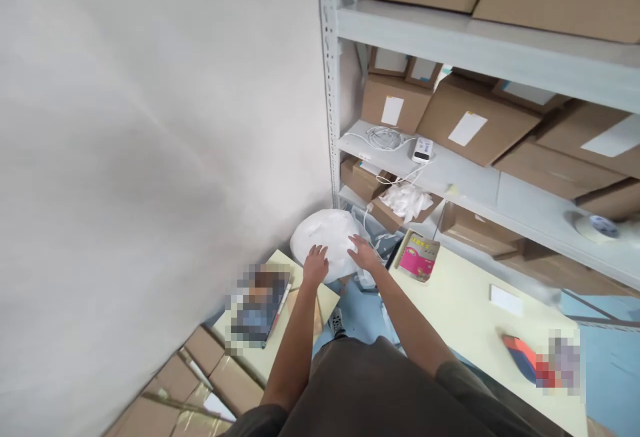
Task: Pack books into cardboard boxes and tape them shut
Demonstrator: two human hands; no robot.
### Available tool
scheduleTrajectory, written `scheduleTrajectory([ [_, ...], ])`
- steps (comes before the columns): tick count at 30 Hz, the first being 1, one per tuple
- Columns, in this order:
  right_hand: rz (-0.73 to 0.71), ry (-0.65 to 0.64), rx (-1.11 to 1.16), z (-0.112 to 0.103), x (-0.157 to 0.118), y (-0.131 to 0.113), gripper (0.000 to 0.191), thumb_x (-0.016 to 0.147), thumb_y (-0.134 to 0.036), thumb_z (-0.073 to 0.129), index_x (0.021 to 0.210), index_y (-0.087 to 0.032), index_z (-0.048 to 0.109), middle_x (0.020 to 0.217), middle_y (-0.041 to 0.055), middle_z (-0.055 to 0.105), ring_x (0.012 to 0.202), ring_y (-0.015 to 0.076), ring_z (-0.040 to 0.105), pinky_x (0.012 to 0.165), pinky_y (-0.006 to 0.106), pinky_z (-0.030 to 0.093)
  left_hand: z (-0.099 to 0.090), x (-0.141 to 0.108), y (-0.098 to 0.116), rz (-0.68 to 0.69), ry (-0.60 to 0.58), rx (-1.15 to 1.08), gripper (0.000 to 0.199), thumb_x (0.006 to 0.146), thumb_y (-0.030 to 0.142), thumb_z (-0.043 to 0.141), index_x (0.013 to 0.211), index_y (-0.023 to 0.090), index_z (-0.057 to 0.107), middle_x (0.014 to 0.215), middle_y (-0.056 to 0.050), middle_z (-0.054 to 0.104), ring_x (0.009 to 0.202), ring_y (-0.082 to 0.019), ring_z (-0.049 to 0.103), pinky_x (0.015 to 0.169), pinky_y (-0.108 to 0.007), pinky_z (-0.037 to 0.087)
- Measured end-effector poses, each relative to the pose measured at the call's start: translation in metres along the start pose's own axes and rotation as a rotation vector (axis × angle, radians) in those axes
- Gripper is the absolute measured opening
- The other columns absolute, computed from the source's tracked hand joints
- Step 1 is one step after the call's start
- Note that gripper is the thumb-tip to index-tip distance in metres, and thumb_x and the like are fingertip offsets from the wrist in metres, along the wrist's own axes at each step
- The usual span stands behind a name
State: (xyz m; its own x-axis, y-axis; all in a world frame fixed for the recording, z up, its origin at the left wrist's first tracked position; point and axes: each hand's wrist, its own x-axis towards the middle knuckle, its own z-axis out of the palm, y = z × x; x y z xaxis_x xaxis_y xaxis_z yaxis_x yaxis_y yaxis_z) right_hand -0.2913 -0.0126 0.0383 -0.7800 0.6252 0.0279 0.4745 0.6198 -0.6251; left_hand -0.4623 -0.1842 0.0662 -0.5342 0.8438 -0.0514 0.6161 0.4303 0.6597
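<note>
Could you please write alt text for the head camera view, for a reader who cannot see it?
A person's left hand and right hand are open at a puffy white bundle near a pale wall; contact is unclear. To the right, metal shelving holds cardboard boxes, and a pink-and-yellow book lies near a pale table's end.

A plain whitish wall (150, 157), grey metal shelving (328, 77) and a blue floor (357, 313), probably painted, surround pale tables (465, 303).
</note>
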Motion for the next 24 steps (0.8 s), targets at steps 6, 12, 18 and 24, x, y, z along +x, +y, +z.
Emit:
scheduleTrajectory([
  [6, 0.158, -0.178, 0.061, 0.089, 0.074, -0.047, 0.044, 0.097, -0.036, 0.069, 0.138, -0.02, 0.071, 0.131, 0.0156, 0.077, 0.118, 0.0297, 0.075, 0.105, 0.042, 0.057, -0.028, -0.005, -0.045, -0.035, -0.069, 0.211, 0.052, 0.085, 0.011, 0.064, 0.134, 0.023, 0.072, 0.143, -0.018, 0.068, 0.152, -0.041, 0.042, 0.127, -0.064, 0.022],
  [12, 0.278, -0.248, 0.016, 0.141, 0.114, -0.083, 0.032, 0.09, -0.031, 0.072, 0.119, -0.019, 0.076, 0.105, 0.0113, 0.082, 0.1, 0.0273, 0.076, 0.089, 0.036, 0.058, -0.058, -0.018, -0.086, -0.101, -0.132, 0.293, 0.05, 0.085, 0.006, 0.055, 0.126, 0.023, 0.079, 0.115, -0.018, 0.076, 0.13, -0.036, 0.057, 0.123, -0.058, 0.028],
  [18, 0.209, -0.218, 0.037, 0.125, 0.126, -0.116, 0.016, 0.095, -0.023, 0.057, 0.083, -0.021, 0.067, 0.085, 0.0081, 0.074, 0.089, 0.0239, 0.07, 0.082, 0.031, 0.052, -0.106, -0.028, -0.114, -0.198, -0.05, 0.345, 0.037, 0.088, 0.009, 0.055, 0.105, 0.02, 0.086, 0.11, -0.02, 0.073, 0.118, -0.037, 0.058, 0.106, -0.05, 0.041],
  [24, 0.057, 0.065, 0.321, 0.059, 0.124, -0.141, 0.018, 0.102, -0.041, 0.046, 0.095, -0.026, 0.053, 0.081, 0.0007, 0.065, 0.074, 0.0204, 0.064, 0.068, 0.028, 0.047, -0.114, -0.034, -0.111, -0.292, 0.054, 0.403, 0.043, 0.087, 0.008, 0.052, 0.114, 0.017, 0.084, 0.121, -0.022, 0.071, 0.12, -0.039, 0.059, 0.105, -0.054, 0.043],
])
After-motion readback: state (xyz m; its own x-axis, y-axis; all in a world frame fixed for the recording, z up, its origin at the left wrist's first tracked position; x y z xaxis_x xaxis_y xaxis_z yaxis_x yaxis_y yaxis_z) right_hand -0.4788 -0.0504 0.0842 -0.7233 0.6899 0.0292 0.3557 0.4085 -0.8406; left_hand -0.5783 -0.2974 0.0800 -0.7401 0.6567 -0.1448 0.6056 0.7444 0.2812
